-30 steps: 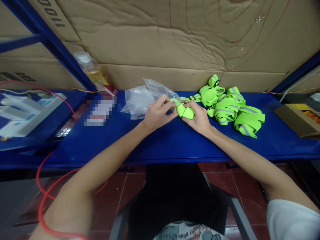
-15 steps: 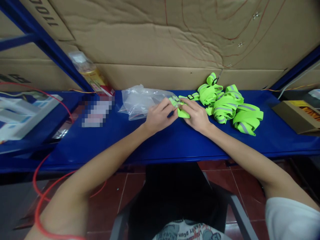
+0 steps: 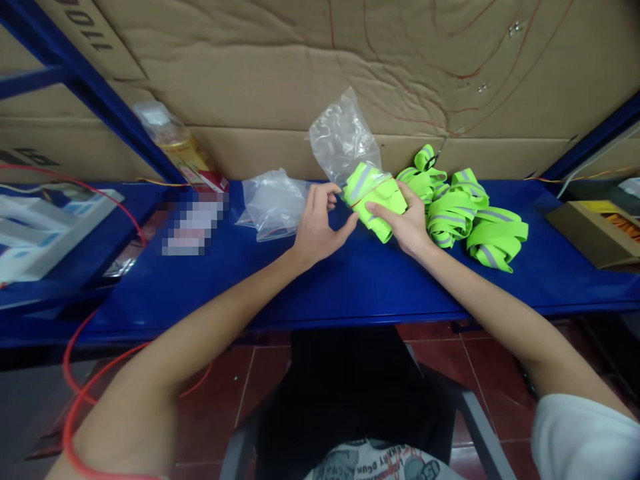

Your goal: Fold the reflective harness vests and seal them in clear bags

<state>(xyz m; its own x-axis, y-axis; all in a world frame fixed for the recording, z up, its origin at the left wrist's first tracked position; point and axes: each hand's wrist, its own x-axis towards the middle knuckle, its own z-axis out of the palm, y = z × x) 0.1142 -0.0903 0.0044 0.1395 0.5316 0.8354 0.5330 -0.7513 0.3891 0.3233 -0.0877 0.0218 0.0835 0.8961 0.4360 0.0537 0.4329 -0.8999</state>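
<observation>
My right hand [image 3: 407, 217] grips a folded neon-green reflective strap [image 3: 383, 197] with grey stripes, and a thin reddish band runs across the bundle. A clear plastic bag [image 3: 345, 137] stands up behind the strap, its lower edge meeting it; whether the strap is partly inside the bag I cannot tell. To the left of the bundle, my left hand [image 3: 320, 223] is open, thumb and fingers apart, holding nothing. Several rolled green straps [image 3: 455, 207] lie on the blue table just right of my right hand.
More clear bags [image 3: 275, 200] lie on the blue table [image 3: 280, 293] left of my left hand. A bottle with yellow liquid [image 3: 173, 143] stands at the back left. At the right is an open cardboard box [image 3: 590, 233]. A red hose [image 3: 70, 373] loops by my left arm.
The green strap now shows as a larger folded bundle in my right hand, with a clear bag raised behind it. My left hand has come off the strap and opened.
</observation>
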